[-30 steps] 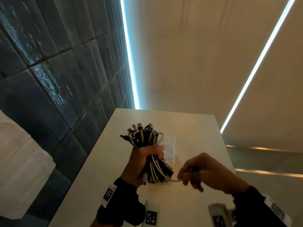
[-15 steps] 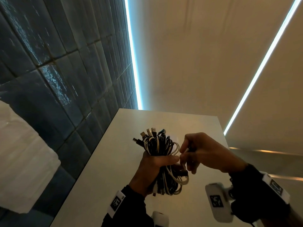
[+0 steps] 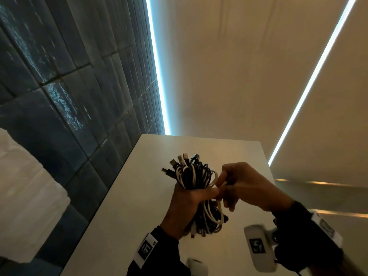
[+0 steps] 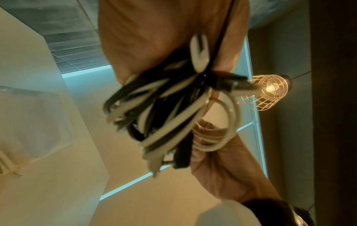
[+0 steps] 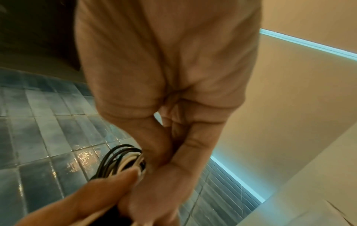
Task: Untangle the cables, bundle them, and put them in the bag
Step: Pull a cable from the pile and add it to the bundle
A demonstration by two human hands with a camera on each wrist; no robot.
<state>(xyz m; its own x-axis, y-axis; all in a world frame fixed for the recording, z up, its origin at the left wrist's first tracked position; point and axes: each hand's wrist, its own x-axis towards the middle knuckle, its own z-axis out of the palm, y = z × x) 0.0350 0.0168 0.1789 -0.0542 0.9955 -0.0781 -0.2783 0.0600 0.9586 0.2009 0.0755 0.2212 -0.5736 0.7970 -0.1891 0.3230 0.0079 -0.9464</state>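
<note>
A bundle of black and white cables is held upright above the white table, plug ends fanned at the top. My left hand grips the bundle round its middle, thumb across the front. My right hand pinches one white cable at the bundle's right side, close to the left thumb. The left wrist view shows the looped ends of the cables hanging under the fist, with a white loop over my right hand. The bag shows only as a clear shape on the table.
A dark blue tiled wall runs along the table's left edge. A white cloth-like mass sits low at the left. A caged lamp hangs overhead in the left wrist view. The table's far edge lies just beyond the hands.
My right hand rose from low beside the bundle and came in against its right side, carrying the white cable up and around. The bundle lifted slightly and now hides the bag.
</note>
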